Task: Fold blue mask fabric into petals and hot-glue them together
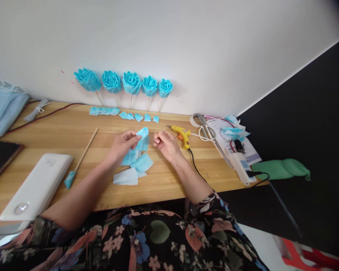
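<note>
Left of the glue gun, the left hand pinches a blue strip, long axis and folded end forward; the right hand's grip I cannot tell.

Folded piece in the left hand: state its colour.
The folded piece is light blue, head view.

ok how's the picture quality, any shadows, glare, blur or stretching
Head view: soft light, faint shadows on the wall by the blue flowers; head view: small bright glint on the white power bank; head view: fine detail soft on the left hand and blue piece; head view: wide-angle stretching toward the edges, top right corner dark and blurred.
</note>
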{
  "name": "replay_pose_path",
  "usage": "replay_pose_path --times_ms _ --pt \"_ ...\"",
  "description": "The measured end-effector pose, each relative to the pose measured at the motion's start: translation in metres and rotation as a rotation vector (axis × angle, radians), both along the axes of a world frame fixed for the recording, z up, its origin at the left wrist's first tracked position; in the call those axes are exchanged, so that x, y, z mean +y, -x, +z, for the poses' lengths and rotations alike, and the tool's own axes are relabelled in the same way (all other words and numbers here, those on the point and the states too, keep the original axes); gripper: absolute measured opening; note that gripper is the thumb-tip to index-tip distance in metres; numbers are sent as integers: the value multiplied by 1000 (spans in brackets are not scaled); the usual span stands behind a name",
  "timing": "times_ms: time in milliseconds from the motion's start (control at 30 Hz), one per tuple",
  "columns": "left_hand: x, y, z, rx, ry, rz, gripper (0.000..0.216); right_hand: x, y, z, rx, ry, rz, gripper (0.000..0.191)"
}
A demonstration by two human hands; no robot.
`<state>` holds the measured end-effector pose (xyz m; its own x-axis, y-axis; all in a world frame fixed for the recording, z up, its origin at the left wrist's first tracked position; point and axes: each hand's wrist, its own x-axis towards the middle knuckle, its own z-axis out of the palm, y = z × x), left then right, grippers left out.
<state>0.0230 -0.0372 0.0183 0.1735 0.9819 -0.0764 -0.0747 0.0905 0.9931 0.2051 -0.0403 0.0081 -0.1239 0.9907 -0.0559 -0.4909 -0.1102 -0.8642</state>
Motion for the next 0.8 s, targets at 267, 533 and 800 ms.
replay_pose_path --times_ms 267,533,800 --pt "-1 -2 4 1 15 -58 24 0 1 -8 -181 -90 -104 35" --pt "-4 -2 11 -10 -12 -123 23 -2 -2 10 -311 -150 3 38" --pt "-3 -3 5 99 -42 -188 26 8 -1 23 -546 -208 92 32"
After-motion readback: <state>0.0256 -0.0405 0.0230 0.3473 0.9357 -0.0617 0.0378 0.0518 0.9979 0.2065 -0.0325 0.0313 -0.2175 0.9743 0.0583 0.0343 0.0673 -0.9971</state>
